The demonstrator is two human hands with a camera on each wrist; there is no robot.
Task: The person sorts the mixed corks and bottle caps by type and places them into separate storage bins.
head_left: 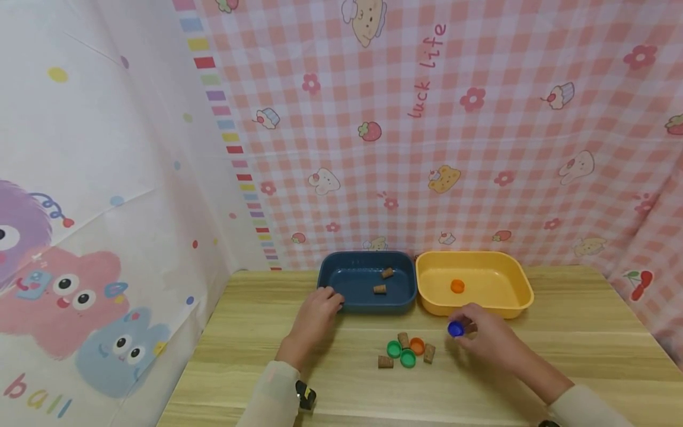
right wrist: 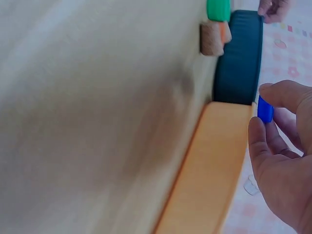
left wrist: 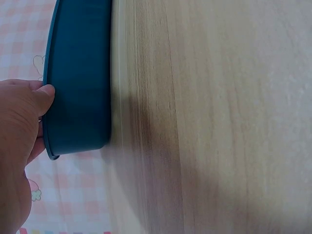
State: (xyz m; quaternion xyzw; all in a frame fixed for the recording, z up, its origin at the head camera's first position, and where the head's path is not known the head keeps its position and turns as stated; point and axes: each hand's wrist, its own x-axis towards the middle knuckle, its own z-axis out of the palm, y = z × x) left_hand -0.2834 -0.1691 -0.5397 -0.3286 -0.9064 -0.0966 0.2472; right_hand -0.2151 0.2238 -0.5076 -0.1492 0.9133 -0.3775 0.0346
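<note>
My right hand point(head_left: 490, 335) pinches a blue bottle cap point(head_left: 456, 329) between thumb and fingertips, raised at the near side of the yellow tray point(head_left: 501, 312). In the right wrist view the cap point(right wrist: 265, 110) shows side-on between thumb and fingers. My left hand point(head_left: 319, 308) grips the near left rim of the dark blue tray point(head_left: 373, 309), thumb on the outer wall in the left wrist view and the other fingers partly hidden behind the rim. Two corks point(head_left: 379, 289) lie inside the blue tray. An orange cap point(head_left: 457, 286) lies in the yellow tray.
In front of the trays, two green caps point(head_left: 408, 358), an orange cap point(head_left: 417, 346) and three corks point(head_left: 386, 362) lie in a loose group on the wooden table point(head_left: 224, 367). The trays stand side by side at the back, against a checked cloth point(head_left: 395, 154).
</note>
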